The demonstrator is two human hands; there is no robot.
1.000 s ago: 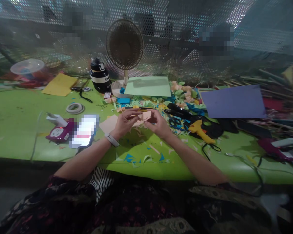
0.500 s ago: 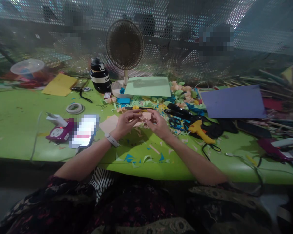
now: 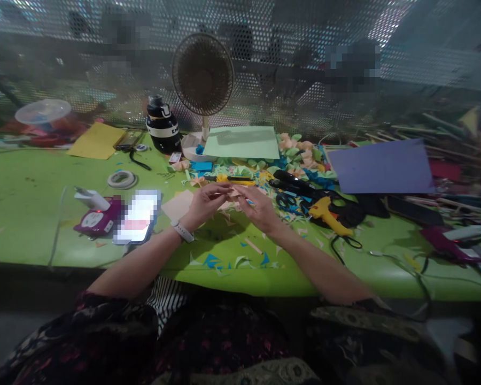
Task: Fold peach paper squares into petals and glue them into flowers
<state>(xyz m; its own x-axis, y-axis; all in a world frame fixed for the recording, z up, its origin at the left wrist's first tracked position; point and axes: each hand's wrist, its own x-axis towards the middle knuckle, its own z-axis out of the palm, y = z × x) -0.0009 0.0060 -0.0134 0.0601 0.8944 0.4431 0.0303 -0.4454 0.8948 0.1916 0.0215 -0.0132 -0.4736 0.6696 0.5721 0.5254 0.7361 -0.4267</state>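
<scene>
Between the fingertips of both hands is a small piece of peach paper [image 3: 233, 193], mostly covered by the fingers. My left hand [image 3: 207, 204], with a pale watch on the wrist, pinches its left side. My right hand [image 3: 260, 207] closes on its right side. Below the hands, paper scraps [image 3: 253, 246] in peach, blue and green lie scattered on the green table [image 3: 208, 280]. A flat peach sheet [image 3: 178, 205] rests just left of my left hand. Behind the fingers lies a yellow and black cutter [image 3: 236, 181].
Right of my hands are a black stapler [image 3: 292, 182], scissors [image 3: 286, 200] and a yellow glue gun [image 3: 326, 214] with its cord. A phone [image 3: 138, 216], a tape roll [image 3: 122, 179] and a purple power bank [image 3: 98, 216] lie left. A bottle [image 3: 163, 128] and fan [image 3: 202, 75] stand behind.
The peach paper, earlier standing up as a wider flap, now shows much less between the fingers. My right hand has turned and its fingers have come closer to my left hand's.
</scene>
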